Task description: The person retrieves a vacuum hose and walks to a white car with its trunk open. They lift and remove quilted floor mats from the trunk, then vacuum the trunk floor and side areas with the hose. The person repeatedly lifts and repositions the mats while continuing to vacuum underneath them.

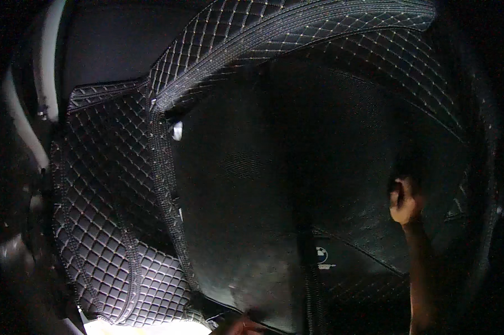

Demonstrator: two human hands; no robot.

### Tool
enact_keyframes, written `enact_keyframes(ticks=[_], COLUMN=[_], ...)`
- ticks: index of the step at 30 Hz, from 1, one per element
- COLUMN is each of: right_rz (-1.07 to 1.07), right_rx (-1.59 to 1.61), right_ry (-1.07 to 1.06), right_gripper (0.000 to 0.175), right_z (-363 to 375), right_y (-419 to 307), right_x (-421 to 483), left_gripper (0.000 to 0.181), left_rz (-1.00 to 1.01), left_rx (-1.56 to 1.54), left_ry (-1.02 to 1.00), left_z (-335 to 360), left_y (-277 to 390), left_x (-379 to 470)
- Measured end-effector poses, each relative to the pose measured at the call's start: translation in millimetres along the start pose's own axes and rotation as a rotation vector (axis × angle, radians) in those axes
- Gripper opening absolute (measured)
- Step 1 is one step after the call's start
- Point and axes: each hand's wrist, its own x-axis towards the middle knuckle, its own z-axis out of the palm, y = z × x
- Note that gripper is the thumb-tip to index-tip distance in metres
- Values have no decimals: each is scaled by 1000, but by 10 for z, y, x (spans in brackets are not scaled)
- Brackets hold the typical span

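Observation:
A black quilted car-boot liner with pale diamond stitching (159,268) lies to the left, and a quilted flap (319,33) curves across the top. Between them spreads a smooth dark panel (235,209). My right hand (406,201) is over the dark surface at the right, fingers curled; a dark thing may be in it, too blurred to tell. At the bottom edge my left hand (241,325) is partly cut off, at the lower rim of the panel; its fingers are not clear. A round BMW emblem (321,254) shows on the dark material between the hands.
Pale curved trim strips (46,63) stand at the far left. A ribbed dark strip (312,293) runs down at bottom centre. Something bright white (143,328) lies at the bottom left edge. The right side is deep in shadow.

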Motion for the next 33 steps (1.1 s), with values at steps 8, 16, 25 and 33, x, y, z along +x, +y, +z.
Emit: enact_keyframes(ticks=[8, 16, 25, 33], right_rz=[-2, 21, 111, 46], right_rx=[9, 18, -20, -26], right_ry=[-23, -102, -188, -141], right_gripper=[23, 26, 26, 33], right_z=[20, 0, 2, 5], right_y=[43, 33, 82, 40], right_x=[-15, -26, -154, -28], left_gripper=[46, 72, 65, 64], left_rz=[1579, 1279, 1150, 1463], left_rx=[1405, 1503, 1607, 1459], left_ry=[476, 502, 789, 885], left_z=[1772, 1733, 1922, 1881], left_y=[4043, 5644, 5461, 5250], left_x=[2916, 4512, 4411, 4395])
